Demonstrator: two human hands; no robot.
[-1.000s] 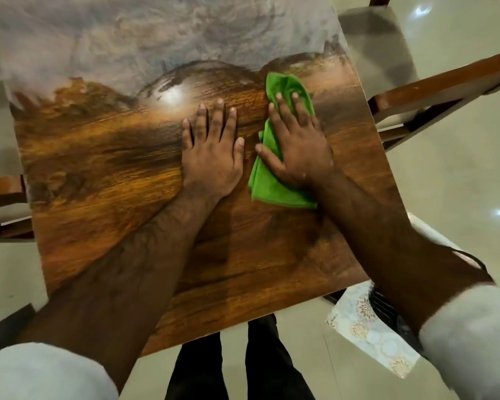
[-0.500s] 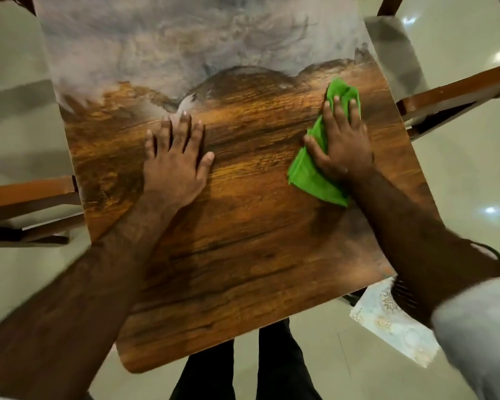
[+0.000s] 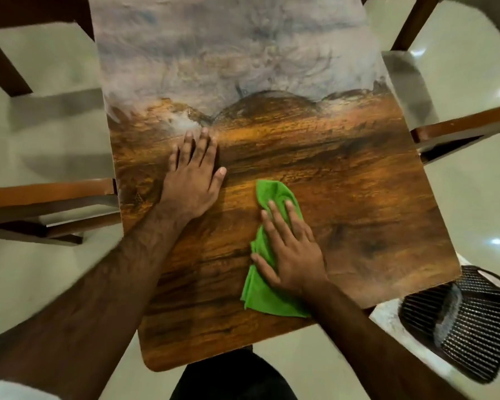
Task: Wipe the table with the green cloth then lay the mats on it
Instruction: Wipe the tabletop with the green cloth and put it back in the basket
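A wooden table (image 3: 358, 197) fills the middle of the view; its far half looks grey and hazy, its near half glossy brown. The crumpled green cloth (image 3: 261, 295) lies on the near right part of the table. My right hand (image 3: 293, 249) presses flat on the cloth with straight fingers spread. My left hand (image 3: 192, 180) rests flat on the bare wood, left of the cloth, fingertips at the edge of the hazy area. A stack of dark woven mats (image 3: 462, 319) sits off the table's near right corner, on a pale patterned surface.
Wooden chairs stand on both sides: one at the left (image 3: 46, 197), one at the right (image 3: 468, 128). More chair frames show at the far corners. The floor (image 3: 474, 215) is pale and shiny. My dark trousers (image 3: 231, 379) show below the table's near edge.
My right hand has slid the cloth from the far right of the table back toward me, to the near middle right. My left hand has stayed flat on the wood.
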